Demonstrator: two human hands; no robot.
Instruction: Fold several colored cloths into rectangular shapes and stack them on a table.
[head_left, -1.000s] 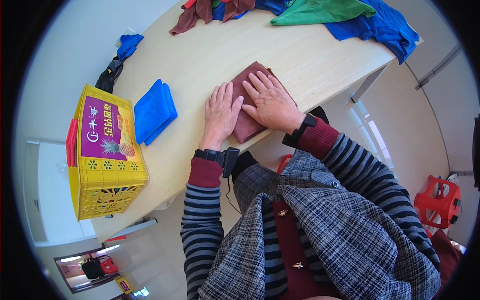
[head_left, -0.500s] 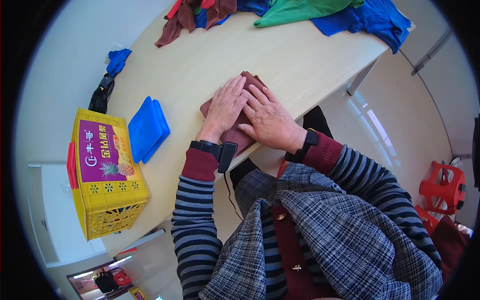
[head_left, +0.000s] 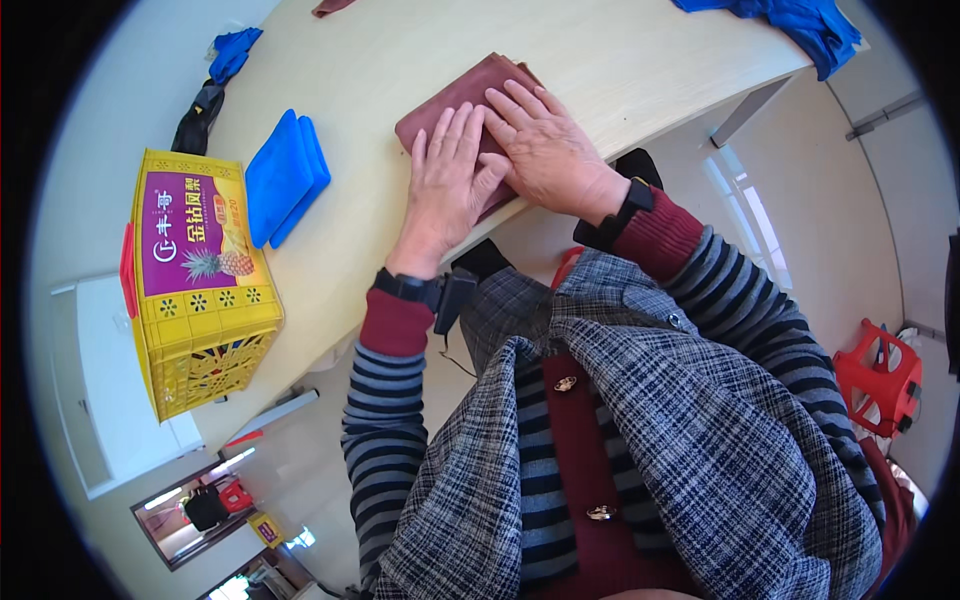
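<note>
A folded brown cloth (head_left: pixel 455 95) lies near the front edge of the pale table, partly covered by both hands. My left hand (head_left: pixel 450 175) rests flat on its near left part, fingers stretched out. Flat on the right side of the cloth lies my right hand (head_left: pixel 545 145), fingers extended, its thumb close against the left hand. Neither hand grips anything. To the left are folded blue cloths (head_left: pixel 288 180), leaning over one another beside a yellow crate.
The yellow plastic crate (head_left: pixel 205 310) with a purple panel stands at the table's left edge. Blue cloth (head_left: pixel 800 25) hangs over the far right corner. A black item (head_left: pixel 198 118) lies at the left edge. A red stool (head_left: pixel 878 378) stands on the floor at right.
The view has tilted, so the table's far pile has mostly left the picture. My hands have slid nearer over the brown cloth, and more of its far part shows.
</note>
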